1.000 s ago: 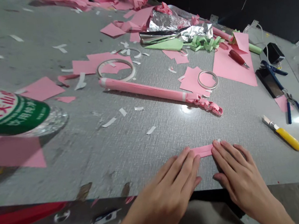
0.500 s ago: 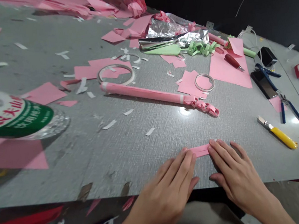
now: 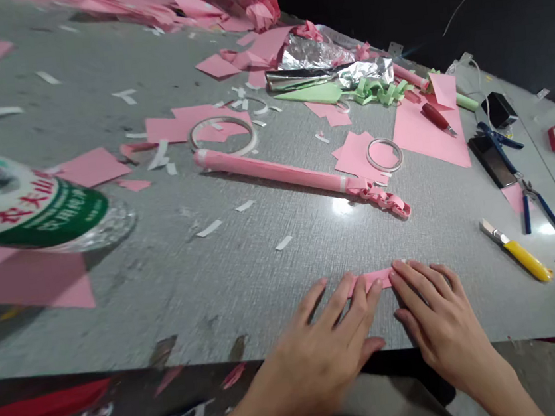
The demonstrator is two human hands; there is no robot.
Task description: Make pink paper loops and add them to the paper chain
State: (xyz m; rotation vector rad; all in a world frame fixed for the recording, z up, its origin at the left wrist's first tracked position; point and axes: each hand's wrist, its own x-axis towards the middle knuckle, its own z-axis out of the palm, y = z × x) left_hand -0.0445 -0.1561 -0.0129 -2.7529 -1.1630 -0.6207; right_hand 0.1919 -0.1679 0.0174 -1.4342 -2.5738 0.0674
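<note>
A narrow folded pink paper strip [image 3: 380, 279] lies flat near the table's front edge. My left hand [image 3: 329, 335] rests with spread fingers on its left part, the fingertips pressing on the paper. On the strip's right end lie the fingertips of my right hand [image 3: 440, 313], its fingers stretched out side by side. Both hands cover parts of the strip. Beyond them is a rolled pink paper tube [image 3: 274, 176] with a curled pink paper chain [image 3: 389, 200] at its right end.
A water bottle [image 3: 36, 202] lies at the left. A yellow-handled knife [image 3: 526, 260], pliers [image 3: 538, 205] and a phone [image 3: 492, 160] are at the right. Tape rolls [image 3: 384, 155], foil [image 3: 313, 54] and pink scraps [image 3: 95, 167] lie farther back.
My left hand's fingers have spread apart and slid right along the strip, covering more of it. My right hand has barely moved. The view has shifted slightly.
</note>
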